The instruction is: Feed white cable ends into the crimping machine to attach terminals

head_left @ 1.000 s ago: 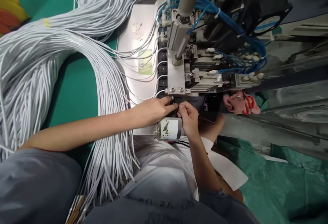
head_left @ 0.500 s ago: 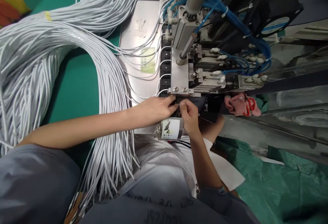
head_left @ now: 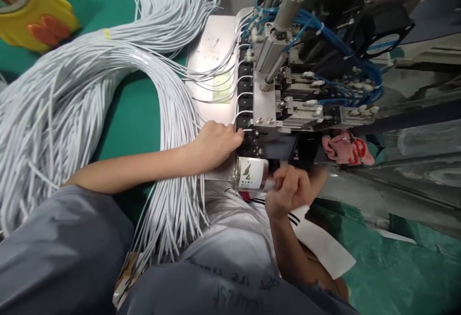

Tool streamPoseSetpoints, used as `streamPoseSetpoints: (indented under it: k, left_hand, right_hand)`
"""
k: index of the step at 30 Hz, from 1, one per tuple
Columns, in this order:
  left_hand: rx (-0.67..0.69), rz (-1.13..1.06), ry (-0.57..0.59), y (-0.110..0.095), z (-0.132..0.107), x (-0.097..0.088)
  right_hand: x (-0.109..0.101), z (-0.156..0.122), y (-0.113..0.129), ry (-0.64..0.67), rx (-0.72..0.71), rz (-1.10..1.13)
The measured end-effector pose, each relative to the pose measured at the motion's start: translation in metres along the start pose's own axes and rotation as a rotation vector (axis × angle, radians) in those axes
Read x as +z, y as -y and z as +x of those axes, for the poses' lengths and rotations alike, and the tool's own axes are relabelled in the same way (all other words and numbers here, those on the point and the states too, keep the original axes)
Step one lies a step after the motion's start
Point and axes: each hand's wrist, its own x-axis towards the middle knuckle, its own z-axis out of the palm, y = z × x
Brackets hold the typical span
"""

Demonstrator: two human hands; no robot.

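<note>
My left hand (head_left: 219,143) is closed, thumb and finger pinched at the row of black cable holders (head_left: 245,84). A short bit of white cable (head_left: 248,129) shows at its fingertips, running into the row. White cables from the large bundle (head_left: 144,55) arch into the other holders. My right hand (head_left: 288,187) is curled into a fist beside a clear box with a white label (head_left: 252,173), lower right of the holders. What its fingers hold, if anything, is hidden.
The machine's metal cylinders (head_left: 268,55) and blue air hoses (head_left: 334,31) rise over the holders. A pink cloth (head_left: 347,148) lies at the right. A yellow and orange object (head_left: 50,17) stands on the green mat (head_left: 133,108). A metal plate (head_left: 212,41) lies beneath the cables.
My right hand has drawn away from the left fingertips, down and to the right, and curled up. The left hand stays by the holders. The view has shifted slightly.
</note>
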Motion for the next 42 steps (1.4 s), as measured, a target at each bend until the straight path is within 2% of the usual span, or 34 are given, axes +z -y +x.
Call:
streamPoseSetpoints:
  k: [1,3,5,6,8,10,12,14,16,18,20,22,24,27,29,32,35,37,42]
  left_hand:
    - [-0.032,0.006,-0.012,0.002,0.002,0.001]
    - [-0.045,0.008,-0.041,0.003,0.004,0.001]
    - [0.021,-0.045,-0.067,-0.001,0.003,-0.001]
    - [0.084,-0.106,-0.078,-0.006,0.001,-0.002]
    - [0.274,-0.296,-0.084,-0.017,-0.005,-0.003]
    - [0.478,-0.510,-0.064,-0.028,-0.011,0.000]
    - [0.610,-0.697,-0.033,-0.036,-0.014,0.005]
    - [0.658,-0.854,0.001,-0.039,-0.015,0.010]
    - [0.673,-0.983,0.053,-0.039,-0.013,0.013]
    - [0.656,-1.076,0.106,-0.036,-0.010,0.013]
    - [0.604,-1.146,0.138,-0.034,-0.008,0.011]
    - [0.530,-1.204,0.157,-0.032,-0.007,0.010]
    - [0.452,-1.267,0.161,-0.033,-0.008,0.009]
    - [0.367,-1.369,0.120,-0.034,-0.009,0.011]
    - [0.331,-1.442,0.112,-0.036,-0.010,0.011]
    - [0.298,-1.548,0.129,-0.037,-0.011,0.010]
    - [0.295,-1.567,0.118,-0.038,-0.012,0.010]
    - [0.315,-1.510,0.067,-0.038,-0.012,0.012]
    - [0.439,-1.158,-0.234,-0.037,-0.012,0.021]
  right_hand:
    - [0.000,-0.014,0.008,0.087,-0.030,-0.026]
    - [0.005,-0.039,0.019,0.478,0.000,-0.163]
    - [0.015,-0.057,0.020,0.840,0.074,-0.262]
    - [0.021,-0.062,0.019,0.957,0.101,-0.282]
    - [0.028,-0.069,0.016,1.045,0.095,-0.293]
    - [0.028,-0.071,0.013,0.974,0.035,-0.327]
    - [0.022,-0.070,0.013,0.858,-0.013,-0.387]
    - [0.012,-0.068,0.016,0.814,0.002,-0.422]
    - [0.001,-0.060,0.020,0.854,0.071,-0.401]
    - [-0.012,-0.047,0.025,0.913,0.151,-0.357]
    - [-0.028,-0.030,0.030,0.918,0.222,-0.322]
    - [-0.042,-0.011,0.036,0.830,0.297,-0.269]
    - [-0.052,0.002,0.039,0.659,0.365,-0.139]
    - [-0.052,0.009,0.036,0.443,0.443,0.157]
    - [-0.045,0.007,0.031,0.406,0.457,0.295]
    - [-0.034,0.000,0.023,0.345,0.340,0.303]
    - [-0.032,-0.002,0.021,0.299,0.226,0.219]
    - [-0.036,0.002,0.024,0.346,0.221,0.164]
    - [-0.047,0.021,0.039,0.534,0.204,-0.146]
